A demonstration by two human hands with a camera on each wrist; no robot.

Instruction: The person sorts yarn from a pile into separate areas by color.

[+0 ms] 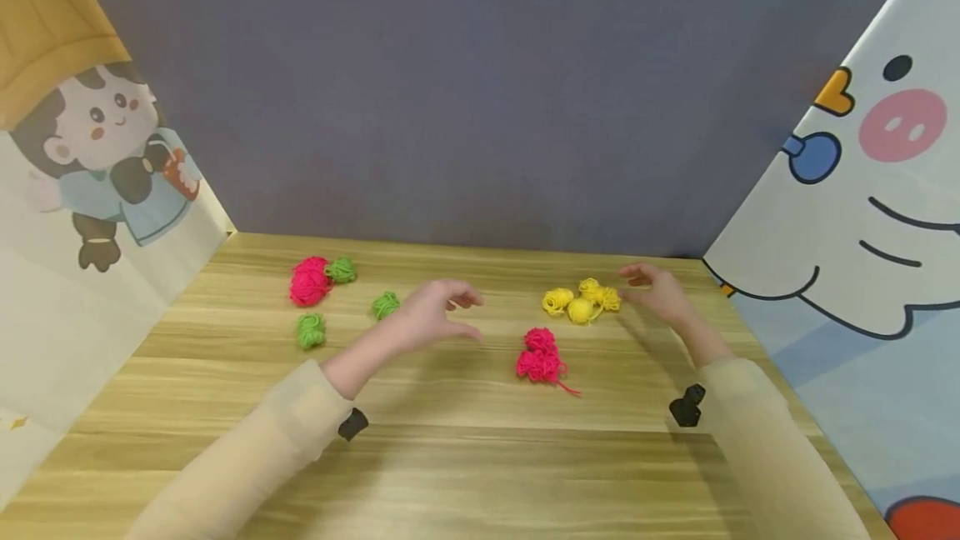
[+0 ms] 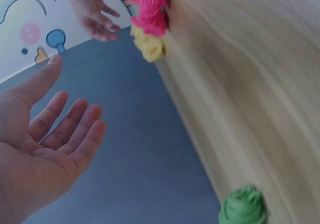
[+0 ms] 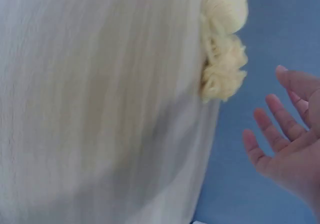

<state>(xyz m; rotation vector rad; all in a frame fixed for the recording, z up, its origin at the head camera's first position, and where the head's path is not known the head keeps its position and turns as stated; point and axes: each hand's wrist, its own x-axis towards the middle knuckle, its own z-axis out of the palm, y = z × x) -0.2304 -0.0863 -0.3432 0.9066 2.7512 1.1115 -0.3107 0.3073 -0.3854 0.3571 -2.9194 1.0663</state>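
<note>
My left hand (image 1: pixel 431 315) hovers over the middle of the table, thumb apart from loosely bent fingers, holding nothing. A green yarn ball (image 1: pixel 386 305) lies just behind its wrist. To its right is a clump of pink yarn balls (image 1: pixel 540 357) with a loose strand. My right hand (image 1: pixel 657 294) is in the air beside a cluster of yellow yarn balls (image 1: pixel 591 300), its palm bare in the right wrist view. At the left lie a larger pink yarn ball (image 1: pixel 309 282), a green ball (image 1: pixel 341 270) touching it, and another green ball (image 1: pixel 311 330) in front.
The wooden table (image 1: pixel 480 473) ends at a grey back panel (image 1: pixel 465 90). Cartoon-printed panels stand at the left (image 1: pixel 45 307) and right (image 1: pixel 922 223). Black wrist-worn pieces show under both sleeves.
</note>
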